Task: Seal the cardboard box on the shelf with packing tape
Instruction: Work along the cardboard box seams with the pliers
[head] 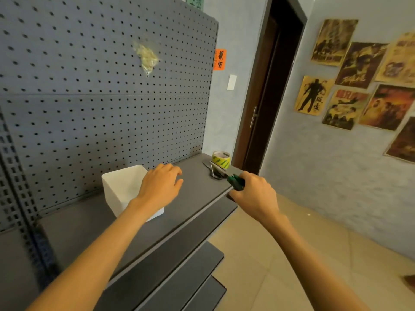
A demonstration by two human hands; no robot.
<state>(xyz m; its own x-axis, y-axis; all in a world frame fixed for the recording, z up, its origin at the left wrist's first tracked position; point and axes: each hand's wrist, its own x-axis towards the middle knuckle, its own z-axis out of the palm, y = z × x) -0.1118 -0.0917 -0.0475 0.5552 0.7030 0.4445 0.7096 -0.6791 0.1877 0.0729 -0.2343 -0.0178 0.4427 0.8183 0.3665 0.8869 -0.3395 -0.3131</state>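
Note:
A white box [122,187] stands on the grey shelf [193,182], close to the pegboard. My left hand [160,184] hovers over the box's right side with its fingers spread and holding nothing. My right hand [253,194] is closed around the green handles of a pair of scissors [224,173], whose blades point toward the shelf's far end. A roll of yellow-green packing tape [221,159] sits at that far right end, just behind the scissor blades.
A dark grey pegboard [101,86] rises behind the shelf with a wad of crumpled clear tape [147,56] stuck to it. Lower shelves [190,265] step out below. A dark door [267,97] and a wall of posters [359,75] lie to the right.

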